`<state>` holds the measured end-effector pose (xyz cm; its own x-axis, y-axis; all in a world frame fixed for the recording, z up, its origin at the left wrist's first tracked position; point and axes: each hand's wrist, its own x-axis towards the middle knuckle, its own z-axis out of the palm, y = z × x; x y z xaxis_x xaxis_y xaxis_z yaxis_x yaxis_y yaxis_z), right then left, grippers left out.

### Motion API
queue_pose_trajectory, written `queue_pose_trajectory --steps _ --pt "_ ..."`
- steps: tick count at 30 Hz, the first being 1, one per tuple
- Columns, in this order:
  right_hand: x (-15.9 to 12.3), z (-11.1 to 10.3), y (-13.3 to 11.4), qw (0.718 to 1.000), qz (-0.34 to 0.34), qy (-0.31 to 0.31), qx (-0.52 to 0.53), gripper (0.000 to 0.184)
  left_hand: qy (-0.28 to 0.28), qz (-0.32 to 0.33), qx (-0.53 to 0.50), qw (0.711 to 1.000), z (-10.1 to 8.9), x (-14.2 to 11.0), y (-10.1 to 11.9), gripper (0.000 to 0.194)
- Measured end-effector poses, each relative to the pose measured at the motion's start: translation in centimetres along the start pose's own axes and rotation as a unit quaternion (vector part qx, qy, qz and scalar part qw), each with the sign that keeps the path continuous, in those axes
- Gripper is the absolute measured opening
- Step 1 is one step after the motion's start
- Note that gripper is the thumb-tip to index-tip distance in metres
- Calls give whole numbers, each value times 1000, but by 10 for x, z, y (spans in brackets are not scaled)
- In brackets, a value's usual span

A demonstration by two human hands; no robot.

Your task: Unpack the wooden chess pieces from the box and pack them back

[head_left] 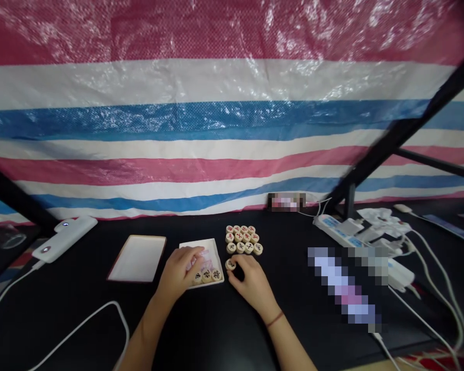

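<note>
A shallow white box (213,248) stands on the black table, with several Chinese chess pieces (206,274) along its near side and pinkish printed paper inside. My left hand (182,268) lies over the box's left part, thumb and forefinger apart; its other fingers are partly hidden. Between the thumb and fingers of my right hand (252,281), just right of the box, is a round xiangqi piece (230,264) with a dark character. Beyond that hand stand short stacks of pieces (240,248) in rows, red characters at the back and dark ones in front.
Left of the box lies its shallow lid (137,258). A white device (65,238) with a cable sits farther left. On the right are a power strip (332,230) with plugs and cables, and a blurred-out phone-like object (342,286). A striped plastic sheet (216,170) hangs behind.
</note>
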<state>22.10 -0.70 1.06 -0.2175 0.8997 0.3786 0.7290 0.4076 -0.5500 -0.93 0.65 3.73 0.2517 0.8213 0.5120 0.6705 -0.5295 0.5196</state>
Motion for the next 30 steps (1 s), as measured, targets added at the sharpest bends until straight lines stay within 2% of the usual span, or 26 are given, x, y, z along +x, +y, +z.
queue_pose_trajectory --steps 8,15,30 --pt "1 10 1 999 17 35 -15 20 -52 3 21 998 4 0 -1 23" --pt "-1 13 4 995 59 77 -22 16 -49 -7 17 999 7 2 -7 24" --pt "-2 17 5 994 49 88 -33 13 -79 -58 22 995 6 2 -10 27"
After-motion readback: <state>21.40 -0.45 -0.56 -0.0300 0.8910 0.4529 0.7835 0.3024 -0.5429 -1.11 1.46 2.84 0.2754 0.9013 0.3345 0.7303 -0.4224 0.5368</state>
